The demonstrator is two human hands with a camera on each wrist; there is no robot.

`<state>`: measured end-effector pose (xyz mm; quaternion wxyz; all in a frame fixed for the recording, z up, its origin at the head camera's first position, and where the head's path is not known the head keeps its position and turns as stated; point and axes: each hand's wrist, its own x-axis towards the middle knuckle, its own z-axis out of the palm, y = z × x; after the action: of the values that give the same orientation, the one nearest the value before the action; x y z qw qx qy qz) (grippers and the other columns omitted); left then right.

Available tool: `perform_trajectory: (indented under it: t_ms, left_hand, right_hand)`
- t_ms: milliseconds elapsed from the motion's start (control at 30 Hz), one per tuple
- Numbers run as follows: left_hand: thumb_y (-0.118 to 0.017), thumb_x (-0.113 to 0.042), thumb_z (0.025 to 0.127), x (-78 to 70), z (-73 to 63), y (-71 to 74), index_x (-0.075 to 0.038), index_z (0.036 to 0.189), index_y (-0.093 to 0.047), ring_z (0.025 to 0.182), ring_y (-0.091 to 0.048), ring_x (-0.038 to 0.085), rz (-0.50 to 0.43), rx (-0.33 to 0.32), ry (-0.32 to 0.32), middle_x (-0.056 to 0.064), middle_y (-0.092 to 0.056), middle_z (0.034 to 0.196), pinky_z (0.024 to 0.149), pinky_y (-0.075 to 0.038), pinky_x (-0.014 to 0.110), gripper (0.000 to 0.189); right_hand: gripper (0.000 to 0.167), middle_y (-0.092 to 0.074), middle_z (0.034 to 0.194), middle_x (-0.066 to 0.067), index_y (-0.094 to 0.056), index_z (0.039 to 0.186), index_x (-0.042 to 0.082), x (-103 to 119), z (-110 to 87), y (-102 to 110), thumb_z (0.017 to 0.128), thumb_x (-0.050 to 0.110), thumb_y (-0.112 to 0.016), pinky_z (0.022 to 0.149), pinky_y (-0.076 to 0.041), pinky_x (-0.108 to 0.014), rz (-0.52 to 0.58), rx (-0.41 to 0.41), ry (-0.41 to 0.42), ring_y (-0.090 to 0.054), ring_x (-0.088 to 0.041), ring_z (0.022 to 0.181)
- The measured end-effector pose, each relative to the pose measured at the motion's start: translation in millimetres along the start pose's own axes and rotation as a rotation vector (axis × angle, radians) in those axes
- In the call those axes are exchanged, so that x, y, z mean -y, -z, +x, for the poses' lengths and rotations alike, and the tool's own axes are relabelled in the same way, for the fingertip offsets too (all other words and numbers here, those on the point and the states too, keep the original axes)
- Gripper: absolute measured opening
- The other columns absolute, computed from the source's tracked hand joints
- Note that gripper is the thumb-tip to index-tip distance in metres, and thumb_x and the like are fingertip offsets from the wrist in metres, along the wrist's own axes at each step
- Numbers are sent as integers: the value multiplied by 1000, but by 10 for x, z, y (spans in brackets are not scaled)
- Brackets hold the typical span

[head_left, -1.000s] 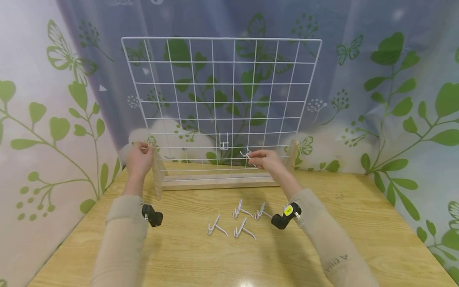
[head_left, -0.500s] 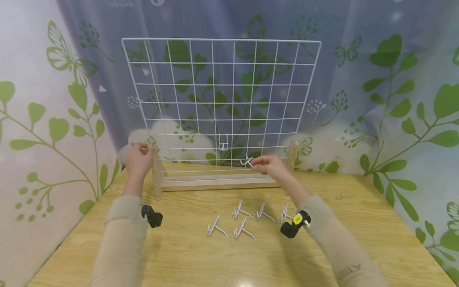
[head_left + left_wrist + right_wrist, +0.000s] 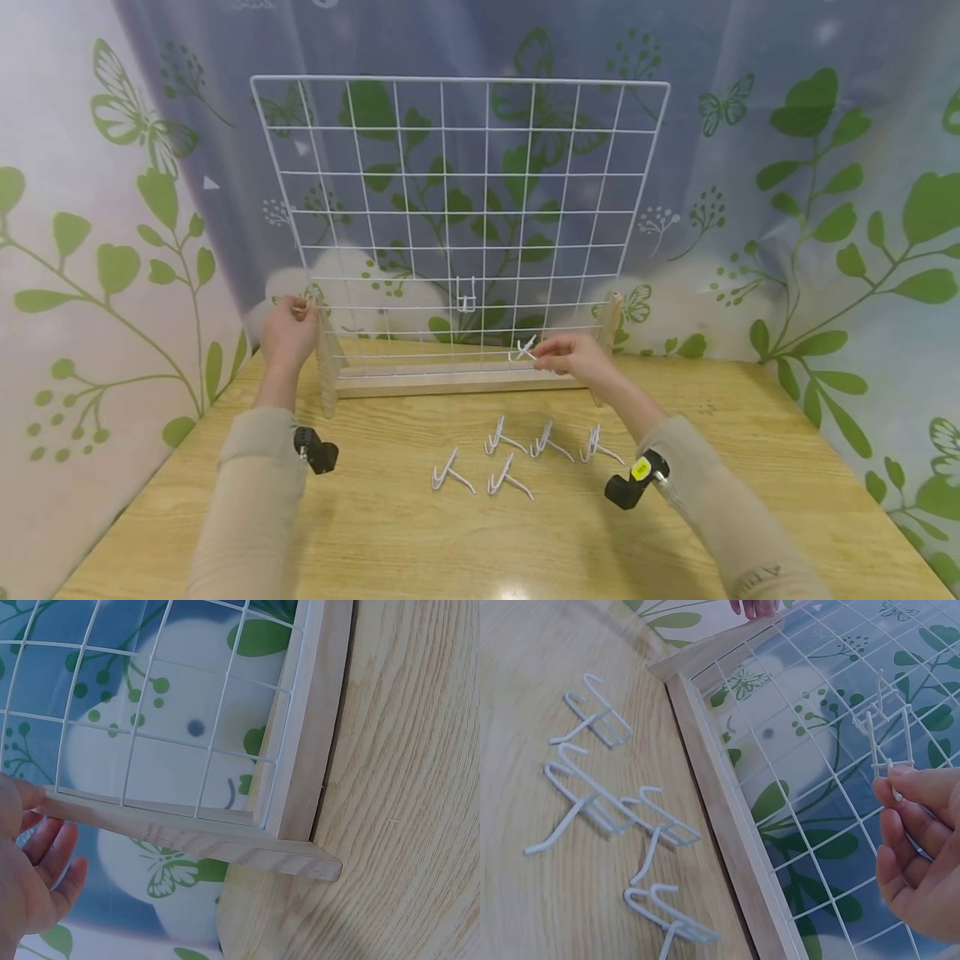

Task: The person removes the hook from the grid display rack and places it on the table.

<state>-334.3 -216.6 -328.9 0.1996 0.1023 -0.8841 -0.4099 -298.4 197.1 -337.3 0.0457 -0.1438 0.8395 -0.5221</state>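
Observation:
My left hand (image 3: 289, 335) pinches the top of the left upright of a wooden stand (image 3: 247, 851) between thumb and fingers. The stand holds up a white wire grid panel (image 3: 487, 175). At the panel's lower right, my right hand (image 3: 576, 360) pinches a white wire hook (image 3: 526, 350) by its prong, as the right wrist view (image 3: 911, 742) confirms. The held hook's double-wire end faces the grid and overlaps its lower wires in the head view. Another white hook (image 3: 467, 297) hangs on the grid near the middle, left of and above the held one.
Several more white wire hooks (image 3: 511, 477) lie on the wooden table (image 3: 390, 533) in front of the stand, between the forearms. Behind the panel hangs a blue and white backdrop (image 3: 720, 50) with green leaves and butterflies.
My right hand has moved down and slightly right with the hook, lowering it along the front of the grid. My left hand has stayed on the upright.

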Motion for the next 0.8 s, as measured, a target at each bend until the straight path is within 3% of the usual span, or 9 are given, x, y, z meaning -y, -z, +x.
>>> perform_trajectory:
  t_ms: [267, 500, 800]
  left_hand:
    - [-42, -27, 95, -10, 21, -4, 0, 121, -51, 102, -52, 37, -4, -3, -3, 22, -57, 112, 86, -40, 47, 38]
    - [-43, -26, 95, -6, 21, -9, 0, 118, -52, 99, -52, 37, 1, -11, -5, 21, -57, 109, 85, -40, 47, 36]
    - [-44, -25, 94, -11, 0, -4, 0, 117, -52, 99, -52, 37, 3, -15, 0, 21, -58, 110, 85, -40, 46, 35]
  right_hand:
    - [27, -61, 109, -22, -62, 109, -6, -69, -125, 27, 85, 7, -64, 89, -45, -43, -19, 57, -7, -58, -30, 99]
    - [24, -65, 101, -16, -63, 106, -6, -197, -223, 47, 86, 7, -64, 77, -47, -35, -62, 89, 9, -59, -23, 89]
    - [22, -62, 106, -20, -64, 102, -9, -330, -368, 69, 84, 4, -65, 82, -48, -40, -75, 136, 30, -61, -20, 87]
